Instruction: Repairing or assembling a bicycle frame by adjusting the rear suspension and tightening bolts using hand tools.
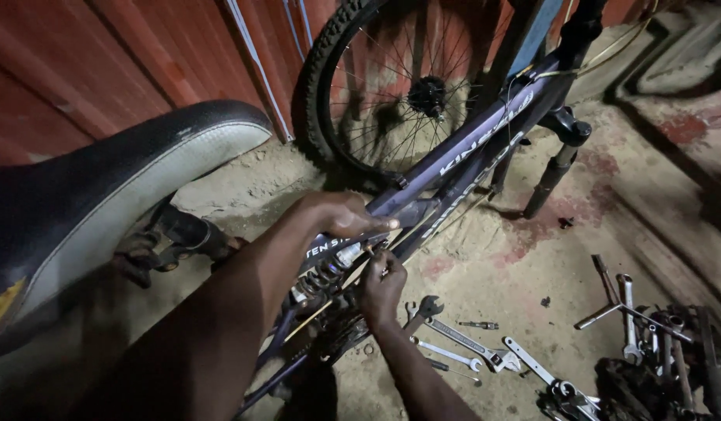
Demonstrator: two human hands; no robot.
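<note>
Both of my hands work at the middle of a purple bicycle frame [454, 156] that slopes from lower left to upper right. My left hand [341, 214] lies palm-down over the top tube, fingers curled around it and gripping it. My right hand [381, 284] sits just below, fingers pinched shut around something small at the upper end of the rear shock [329, 273]; what it pinches is too small for me to make out. That coil shock, with its silver body, runs along the frame between my two forearms.

Nearest to me on the left, a black bicycle saddle [88, 203] with a pale grey side fills the corner. Just beside it, lower down, is a dark pedal [142, 253].

On the dusty concrete floor [501, 281] to the right of my right hand lie several open-ended spanners [454, 347], near one another. Further right is a heap of more tools [649, 343], among them a three-way wrench.

Beyond my hands the frame rises to a black suspension fork [559, 156], whose leg ends point down toward the floor. Behind it a knobbly-tyred wheel [399, 86] stands upright against a red corrugated metal wall [142, 54].
</note>
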